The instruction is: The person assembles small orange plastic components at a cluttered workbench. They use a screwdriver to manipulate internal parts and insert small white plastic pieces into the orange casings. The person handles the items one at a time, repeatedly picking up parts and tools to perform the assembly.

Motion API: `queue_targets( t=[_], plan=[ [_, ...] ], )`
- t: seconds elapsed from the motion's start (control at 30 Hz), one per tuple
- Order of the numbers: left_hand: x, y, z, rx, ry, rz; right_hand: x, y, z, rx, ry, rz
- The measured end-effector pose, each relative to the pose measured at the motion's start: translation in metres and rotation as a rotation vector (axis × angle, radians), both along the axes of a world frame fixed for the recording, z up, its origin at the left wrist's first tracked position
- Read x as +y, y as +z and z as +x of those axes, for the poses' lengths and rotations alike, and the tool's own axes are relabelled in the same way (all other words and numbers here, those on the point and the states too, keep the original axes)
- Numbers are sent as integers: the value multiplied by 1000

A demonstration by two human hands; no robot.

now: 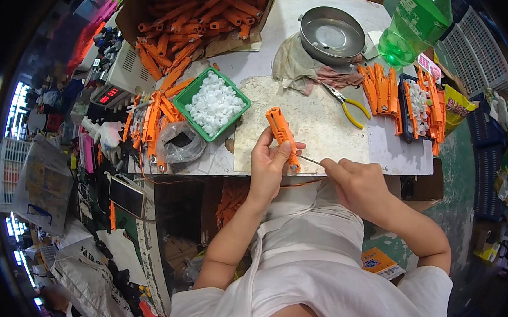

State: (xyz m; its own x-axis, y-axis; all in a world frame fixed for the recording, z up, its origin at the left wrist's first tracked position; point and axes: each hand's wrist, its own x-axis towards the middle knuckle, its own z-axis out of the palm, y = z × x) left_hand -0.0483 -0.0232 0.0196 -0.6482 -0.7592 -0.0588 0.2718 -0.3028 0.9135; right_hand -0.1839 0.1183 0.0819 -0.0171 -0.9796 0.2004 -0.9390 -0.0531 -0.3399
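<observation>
Leftmost on the white worktop [402, 159], a green plastic basket [230, 123] brims with small white pieces [212, 102]; now the left hand [267, 166] grips a slender orange plastic casing [280, 130] at the front edge, a thin metal rod [310, 160] reaching its near end, held by the right hand [361, 185], yellow-handled metal pliers [342, 99] lying beyond.

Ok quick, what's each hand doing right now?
Left hand: closed, holding a long orange plastic part.
Right hand: closed, holding a thin, grey, rod-like metal tool.

There are two hands [268, 166] [361, 187], one green basket [233, 121], one metal pan [331, 32], one pair of pliers [342, 99], one green bottle [413, 29].
</observation>
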Motion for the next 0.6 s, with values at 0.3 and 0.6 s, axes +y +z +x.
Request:
queue_targets(
  t=[0.3,0.6],
  plan=[
    [-3,-3,1,94,-125,-6,-8,-6,-23,-686,-113,307],
    [6,-6,-6,45,-34,15,-6,-2,-10,-61,30,111]
  ],
)
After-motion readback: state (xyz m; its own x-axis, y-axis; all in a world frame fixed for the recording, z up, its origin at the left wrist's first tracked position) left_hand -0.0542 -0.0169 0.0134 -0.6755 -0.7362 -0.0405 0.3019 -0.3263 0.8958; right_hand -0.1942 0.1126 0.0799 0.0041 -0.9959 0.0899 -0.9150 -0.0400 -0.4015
